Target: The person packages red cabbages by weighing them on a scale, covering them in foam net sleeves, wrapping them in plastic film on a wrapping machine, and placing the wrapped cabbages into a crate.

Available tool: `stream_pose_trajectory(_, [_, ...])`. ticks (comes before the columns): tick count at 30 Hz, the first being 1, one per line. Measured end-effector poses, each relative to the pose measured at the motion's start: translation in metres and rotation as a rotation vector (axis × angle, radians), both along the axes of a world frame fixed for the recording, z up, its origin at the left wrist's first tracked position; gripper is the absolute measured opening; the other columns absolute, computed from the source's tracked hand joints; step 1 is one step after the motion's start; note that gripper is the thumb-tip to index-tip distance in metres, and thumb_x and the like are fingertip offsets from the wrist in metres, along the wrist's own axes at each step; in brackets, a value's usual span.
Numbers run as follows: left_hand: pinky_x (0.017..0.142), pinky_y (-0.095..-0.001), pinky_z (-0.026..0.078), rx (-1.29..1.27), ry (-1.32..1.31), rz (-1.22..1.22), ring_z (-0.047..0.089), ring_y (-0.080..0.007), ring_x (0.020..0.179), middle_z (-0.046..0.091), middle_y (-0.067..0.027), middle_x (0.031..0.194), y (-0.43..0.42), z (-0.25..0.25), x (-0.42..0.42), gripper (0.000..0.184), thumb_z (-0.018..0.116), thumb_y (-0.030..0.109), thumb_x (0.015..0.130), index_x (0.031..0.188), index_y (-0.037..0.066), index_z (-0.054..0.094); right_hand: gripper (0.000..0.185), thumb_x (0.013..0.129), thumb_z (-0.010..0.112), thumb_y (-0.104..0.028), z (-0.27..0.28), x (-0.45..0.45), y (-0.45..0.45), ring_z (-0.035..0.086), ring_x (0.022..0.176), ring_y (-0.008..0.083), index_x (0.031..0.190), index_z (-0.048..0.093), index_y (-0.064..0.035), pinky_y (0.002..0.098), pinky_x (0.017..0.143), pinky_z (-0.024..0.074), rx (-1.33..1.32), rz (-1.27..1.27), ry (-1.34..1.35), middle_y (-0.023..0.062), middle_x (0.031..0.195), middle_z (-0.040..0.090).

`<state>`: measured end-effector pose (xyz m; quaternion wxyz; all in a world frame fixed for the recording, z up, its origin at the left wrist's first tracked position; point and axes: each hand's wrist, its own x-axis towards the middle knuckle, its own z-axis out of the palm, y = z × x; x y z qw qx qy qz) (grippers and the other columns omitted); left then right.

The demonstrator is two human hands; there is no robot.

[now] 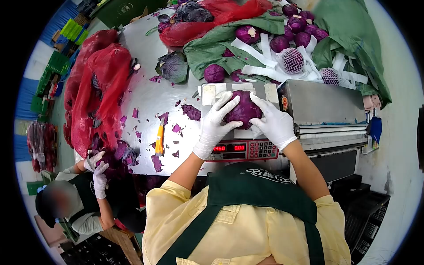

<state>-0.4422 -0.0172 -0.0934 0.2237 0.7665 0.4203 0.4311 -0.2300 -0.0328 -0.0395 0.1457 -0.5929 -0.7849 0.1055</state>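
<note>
A red cabbage rests on the plate of a digital scale with a red display panel. From its left side my left hand, in a white glove, curls its fingers around the cabbage. My right hand, gloved too, grips the opposite side. Just behind the scale lies another red cabbage. To the left, a yellow utility knife lies among purple leaf scraps.
Red mesh sacks lie at the left, where a co-worker's gloved hands handle leaves. Green cloth, cabbages and white foam nets cover the back right. A metal wrapping machine stands beside the scale.
</note>
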Motion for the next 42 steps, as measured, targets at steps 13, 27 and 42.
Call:
stream_pose_trajectory(13, [0.085,-0.0335,0.054,0.258,0.03,0.265,0.065,-0.0274,0.107,0.063,-0.0144,0.123,-0.009,-0.014,0.019,0.047,0.076,0.01,0.074,0.12,0.011,0.067,0.018,0.087,0.06,-0.033,-0.018,-0.002,0.018,0.065,0.059,0.0254,0.092,0.064,-0.0163,0.0374,0.051,0.0503,0.34,-0.07,-0.003,0.0066,0.076,0.065])
stream_pose_trajectory(27, [0.077,-0.0334,0.057,0.496,-0.142,0.335,0.07,-0.03,0.095,0.07,-0.0118,0.098,-0.005,-0.018,0.022,0.027,0.075,-0.002,0.074,0.099,0.003,0.068,0.037,0.089,0.059,-0.028,0.026,-0.014,0.032,0.067,0.093,0.0293,0.124,0.061,-0.0164,0.0353,0.079,0.0518,-0.122,-0.039,0.93,0.0141,0.108,0.068])
stream_pose_trajectory(42, [0.065,-0.0189,0.044,-0.929,-1.566,0.42,0.056,-0.0085,0.086,0.06,0.001,0.11,-0.018,-0.045,-0.001,0.03,0.05,0.026,0.101,0.126,0.013,0.06,0.056,0.08,0.068,-0.039,0.011,-0.021,-0.029,0.062,0.104,0.0238,0.13,0.057,-0.0154,0.035,0.08,0.0519,0.065,0.145,0.073,0.0093,0.127,0.058])
